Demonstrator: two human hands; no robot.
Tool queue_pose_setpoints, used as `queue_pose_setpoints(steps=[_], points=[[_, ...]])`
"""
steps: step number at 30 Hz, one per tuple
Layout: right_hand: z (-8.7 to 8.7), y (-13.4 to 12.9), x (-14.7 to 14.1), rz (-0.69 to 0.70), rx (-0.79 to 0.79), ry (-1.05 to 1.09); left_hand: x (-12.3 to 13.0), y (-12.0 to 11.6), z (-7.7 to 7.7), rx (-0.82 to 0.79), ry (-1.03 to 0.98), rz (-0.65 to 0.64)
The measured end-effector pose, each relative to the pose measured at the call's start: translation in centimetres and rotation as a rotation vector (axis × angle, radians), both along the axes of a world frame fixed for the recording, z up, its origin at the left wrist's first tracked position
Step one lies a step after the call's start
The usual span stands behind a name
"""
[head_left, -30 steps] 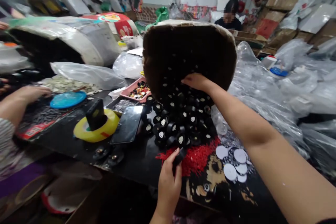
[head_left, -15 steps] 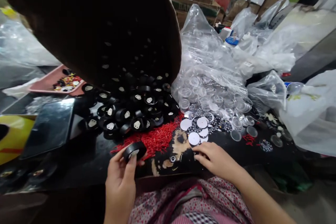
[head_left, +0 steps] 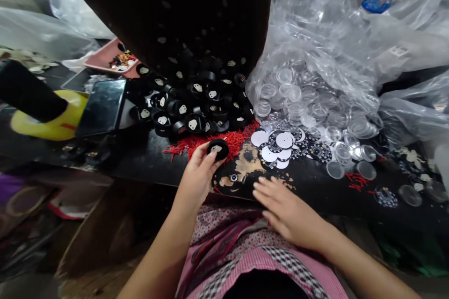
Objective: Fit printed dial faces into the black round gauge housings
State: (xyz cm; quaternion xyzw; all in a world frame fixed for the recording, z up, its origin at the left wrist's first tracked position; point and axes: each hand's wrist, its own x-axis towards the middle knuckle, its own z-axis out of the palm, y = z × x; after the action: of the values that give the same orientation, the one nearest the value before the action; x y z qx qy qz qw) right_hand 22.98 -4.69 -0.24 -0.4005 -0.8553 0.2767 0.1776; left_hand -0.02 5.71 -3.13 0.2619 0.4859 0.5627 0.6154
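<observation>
My left hand grips a round black case by its edge, the thumb on the pale plate inside it. Behind the case lies a heap of small red pieces. My right hand is over the front edge of the black table, its fingers spread with nothing visible in them. A small round metal part lies on the worn patch between the hands. White and black printed discs are piled just beyond my right hand.
Many black cases spill from a large dark container. Clear round covers lie in and before a plastic bag. At the left are a dark tablet-like slab, a yellow object and a pink tray.
The view has shifted down and left. My left hand has moved forward with the black case, nearer the red pieces. My right hand's fingers have spread and drawn back from the discs.
</observation>
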Motion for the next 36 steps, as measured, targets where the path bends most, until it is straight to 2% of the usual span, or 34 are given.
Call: queue_pose_setpoints(steps=[2, 5, 9, 12, 14, 16, 18, 20, 22, 24, 25, 28, 32, 36], points=[[0.4, -0.5, -0.1, 0.087, -0.056, 0.1, 0.6, 0.5, 0.1, 0.029, -0.008, 0.009], [1.3, -0.2, 0.1, 0.026, -0.156, 0.286, 0.7, 0.5, 0.8, 0.061, -0.017, 0.021], [1.1, 1.2, -0.7, -0.08, -0.201, 0.36, -0.3, -2.4, 2.5, 0.042, -0.01, 0.029], [0.4, 1.7, -1.7, -0.077, -0.183, 0.309, -0.5, -5.0, 3.2, -0.098, -0.045, -0.04], [0.3, 1.9, -1.9, -0.071, -0.2, 0.276, -0.2, -5.6, 3.1, -0.187, -0.071, -0.084], [0.6, 2.4, -1.4, -0.077, -0.194, 0.252, 0.2, -4.9, 2.6, -0.2, -0.078, -0.093], [1.2, 3.4, -0.4, -0.131, -0.131, 0.211, 0.7, -3.3, 1.9, -0.16, -0.087, -0.081], [1.6, 4.9, 0.9, -0.283, -0.019, 0.112, 1.4, -1.3, 1.3, -0.111, -0.1, -0.067], [1.8, 6.5, 1.9, -0.477, 0.083, -0.074, 2.1, 0.1, 1.0, -0.058, -0.113, -0.054], [1.5, 7.8, 2.5, -0.605, 0.128, -0.281, 2.7, 0.5, 1.0, -0.01, -0.12, -0.039], [1.2, 8.2, 2.5, -0.625, 0.129, -0.356, 2.9, 0.3, 1.1, 0.006, -0.129, -0.036], [0.4, 8.4, 1.9, -0.574, 0.114, -0.41, 3.1, -1.5, 1.7, -0.008, -0.177, -0.055], [0.0, 7.8, 1.3, -0.529, 0.148, -0.358, 3.3, -4.0, 2.9, -0.167, -0.213, -0.079], [0.2, 8.1, 2.1, -0.478, 0.205, -0.285, 3.7, -4.7, 3.8, -0.321, -0.256, -0.1]])
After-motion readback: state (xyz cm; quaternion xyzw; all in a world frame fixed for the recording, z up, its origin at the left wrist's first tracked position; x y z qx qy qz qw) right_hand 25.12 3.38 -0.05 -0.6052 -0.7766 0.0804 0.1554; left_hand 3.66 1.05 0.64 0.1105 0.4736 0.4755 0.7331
